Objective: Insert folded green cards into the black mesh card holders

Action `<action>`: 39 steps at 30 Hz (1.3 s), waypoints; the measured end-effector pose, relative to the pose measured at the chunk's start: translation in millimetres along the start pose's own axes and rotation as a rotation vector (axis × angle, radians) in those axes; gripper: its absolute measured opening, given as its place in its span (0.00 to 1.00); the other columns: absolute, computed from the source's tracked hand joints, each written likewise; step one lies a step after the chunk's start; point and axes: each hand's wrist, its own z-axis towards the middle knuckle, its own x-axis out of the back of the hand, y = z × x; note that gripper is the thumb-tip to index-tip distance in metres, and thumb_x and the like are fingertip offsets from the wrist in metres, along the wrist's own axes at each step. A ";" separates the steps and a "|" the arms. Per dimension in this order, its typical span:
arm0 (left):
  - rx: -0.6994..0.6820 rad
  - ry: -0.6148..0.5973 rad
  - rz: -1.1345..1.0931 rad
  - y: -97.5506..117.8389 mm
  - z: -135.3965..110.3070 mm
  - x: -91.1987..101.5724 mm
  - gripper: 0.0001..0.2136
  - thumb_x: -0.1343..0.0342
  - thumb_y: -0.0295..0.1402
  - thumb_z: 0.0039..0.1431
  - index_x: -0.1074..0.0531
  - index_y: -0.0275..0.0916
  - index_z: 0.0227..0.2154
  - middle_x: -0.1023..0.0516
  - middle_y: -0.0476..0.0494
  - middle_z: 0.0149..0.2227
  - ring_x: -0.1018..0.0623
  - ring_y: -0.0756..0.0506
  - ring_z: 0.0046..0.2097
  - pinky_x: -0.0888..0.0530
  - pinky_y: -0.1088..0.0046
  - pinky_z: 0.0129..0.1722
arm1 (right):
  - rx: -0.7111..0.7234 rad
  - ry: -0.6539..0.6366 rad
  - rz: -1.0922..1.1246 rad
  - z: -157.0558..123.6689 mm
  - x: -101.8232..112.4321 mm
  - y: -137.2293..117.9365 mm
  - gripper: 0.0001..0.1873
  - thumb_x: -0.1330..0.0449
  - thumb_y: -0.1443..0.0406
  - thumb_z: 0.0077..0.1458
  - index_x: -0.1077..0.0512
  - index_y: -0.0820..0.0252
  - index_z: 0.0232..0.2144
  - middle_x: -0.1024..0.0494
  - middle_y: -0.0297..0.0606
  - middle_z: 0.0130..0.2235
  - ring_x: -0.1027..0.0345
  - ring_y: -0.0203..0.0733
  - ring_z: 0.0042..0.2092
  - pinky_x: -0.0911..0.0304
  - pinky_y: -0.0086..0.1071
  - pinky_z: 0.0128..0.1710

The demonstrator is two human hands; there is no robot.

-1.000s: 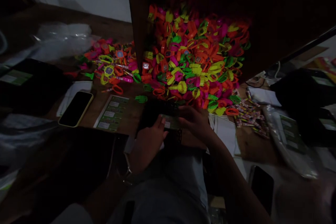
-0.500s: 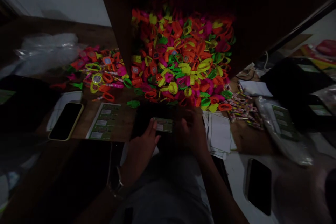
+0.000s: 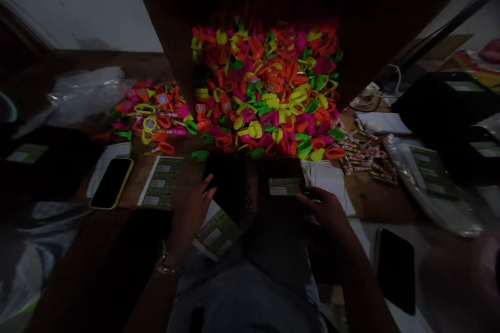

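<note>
My right hand (image 3: 326, 207) is closed on the right edge of a flat black packet (image 3: 275, 166) with a green label (image 3: 285, 186) near its lower edge. To the left, my left hand (image 3: 193, 208) has its fingers stretched and slightly apart beside another dark, flat piece (image 3: 225, 174). Whether the fingertips touch that piece is too dark to tell. A sheet of green labels (image 3: 219, 231) lies tilted by my left wrist, partly hidden by the hand.
Behind the hands, a large open box (image 3: 164, 26) holds bright plastic toy watches (image 3: 269, 93). More watches (image 3: 156, 114) lie left of it, wrapped sticks (image 3: 367, 158) right. Phones (image 3: 111, 183) flank both sides. Another label sheet (image 3: 162, 181) and black packets (image 3: 441, 101) are nearby.
My hands have moved apart. The green-labelled packet has shifted right with my right hand, my left hand has come off the label, and the tilted label sheet now shows more.
</note>
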 end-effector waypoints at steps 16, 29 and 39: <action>0.357 0.011 -0.329 45.5 -13.2 58.0 0.22 0.51 0.51 0.53 0.22 0.38 0.24 0.19 0.43 0.28 0.23 0.41 0.35 0.29 0.68 0.38 | 0.078 -0.112 0.290 -24.9 -65.2 -49.6 0.21 0.37 0.52 0.44 0.25 0.64 0.32 0.20 0.43 0.30 0.27 0.47 0.31 0.37 0.35 0.29; 0.373 -0.149 -0.731 94.3 6.1 37.4 0.21 0.45 0.52 0.50 0.24 0.37 0.22 0.36 0.52 0.16 0.39 0.52 0.21 0.44 0.77 0.21 | 0.078 0.134 -0.238 -41.0 -11.2 -29.7 0.13 0.39 0.56 0.49 0.26 0.60 0.31 0.21 0.46 0.32 0.27 0.52 0.38 0.37 0.40 0.35; 0.134 0.153 -0.444 107.1 3.1 29.3 0.19 0.50 0.43 0.60 0.27 0.37 0.48 0.22 0.38 0.49 0.25 0.41 0.52 0.32 0.64 0.53 | 0.372 -0.351 0.663 -70.1 -17.9 -76.1 0.18 0.35 0.62 0.50 0.32 0.56 0.43 0.24 0.33 0.31 0.27 0.36 0.33 0.30 0.29 0.32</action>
